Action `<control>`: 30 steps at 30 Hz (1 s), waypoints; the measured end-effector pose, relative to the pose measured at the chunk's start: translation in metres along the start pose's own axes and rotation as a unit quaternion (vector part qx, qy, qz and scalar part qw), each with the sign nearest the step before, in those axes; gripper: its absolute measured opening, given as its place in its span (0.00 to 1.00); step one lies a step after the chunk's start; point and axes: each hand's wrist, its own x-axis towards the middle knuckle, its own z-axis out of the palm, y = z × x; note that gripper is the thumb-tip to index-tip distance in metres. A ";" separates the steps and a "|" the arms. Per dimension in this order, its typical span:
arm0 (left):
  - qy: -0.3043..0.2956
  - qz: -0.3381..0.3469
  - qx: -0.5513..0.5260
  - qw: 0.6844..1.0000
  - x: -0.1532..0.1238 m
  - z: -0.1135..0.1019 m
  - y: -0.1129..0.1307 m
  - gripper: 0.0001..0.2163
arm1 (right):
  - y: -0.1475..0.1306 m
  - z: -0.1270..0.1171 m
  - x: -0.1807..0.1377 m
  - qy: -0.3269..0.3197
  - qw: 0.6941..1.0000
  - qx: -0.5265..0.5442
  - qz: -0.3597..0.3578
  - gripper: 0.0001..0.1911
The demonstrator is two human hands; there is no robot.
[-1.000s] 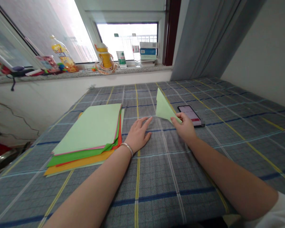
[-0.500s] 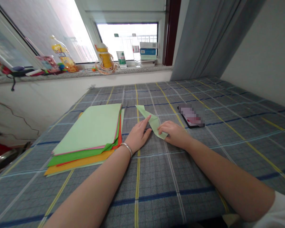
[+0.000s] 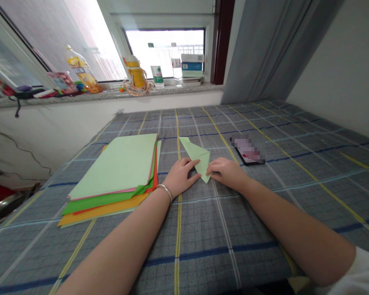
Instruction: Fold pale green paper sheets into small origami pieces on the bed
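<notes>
A folded piece of pale green paper [image 3: 199, 153] lies on the plaid cloth [image 3: 199, 229] between my hands, its narrow strip pointing away to the upper left. Along its left edge, my left hand [image 3: 181, 175], with a silver bangle at the wrist, grips the paper between thumb and fingers. My right hand [image 3: 226, 171] pinches the lower right edge, fingers curled. The paper's near corner shows between the two hands. Parts of its edges are hidden under my fingertips.
Left of my hands is a stack of coloured paper [image 3: 117, 164], pale green on top. A phone [image 3: 248, 150] with a blurred screen lies to the right. Beyond, the windowsill [image 3: 110, 95] holds a yellow drink bottle [image 3: 81, 69], a yellow water bottle [image 3: 137, 76] and boxes [image 3: 192, 67].
The folded paper has turned and now shows a wider, flatter face with a point on the right. My left fingers have drawn nearer to me; my right hand has moved only slightly.
</notes>
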 end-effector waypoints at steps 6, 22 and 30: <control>-0.036 0.065 -0.093 0.993 0.000 -0.004 0.008 0.30 | -0.007 -0.006 0.001 0.013 0.996 -0.036 -0.078 0.09; -0.123 0.072 -0.025 0.990 0.000 -0.007 0.002 0.20 | -0.010 0.005 0.003 -0.007 1.000 0.020 -0.022 0.05; -0.119 0.070 -0.021 0.990 -0.002 -0.007 0.008 0.15 | -0.012 0.012 0.006 -0.020 0.999 0.014 0.037 0.06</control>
